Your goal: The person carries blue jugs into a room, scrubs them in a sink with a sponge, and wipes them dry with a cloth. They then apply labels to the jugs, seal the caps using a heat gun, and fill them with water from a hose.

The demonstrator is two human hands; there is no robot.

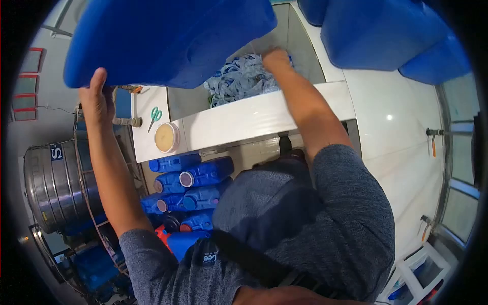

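A large blue plastic jug (168, 40) is held up, tilted, across the top of the view. My left hand (96, 99) grips its lower left corner, thumb on the near side and the other fingers mostly hidden. My right hand (277, 58) reaches over a grey-walled basin (190, 99), just below the jug's right end. Its fingers look curled and are partly hidden; what they hold, if anything, cannot be made out. A heap of pale translucent plastic strips (241, 79) lies in the basin beside and beneath this hand.
Green-handled scissors (155, 115) and a round tub of tan material (166, 137) sit on the white ledge (145, 145). Several blue jugs (206, 173) are stacked below. More large blue jugs (363, 35) stand on the right counter (396, 132). A steel tank (63, 183) is at left.
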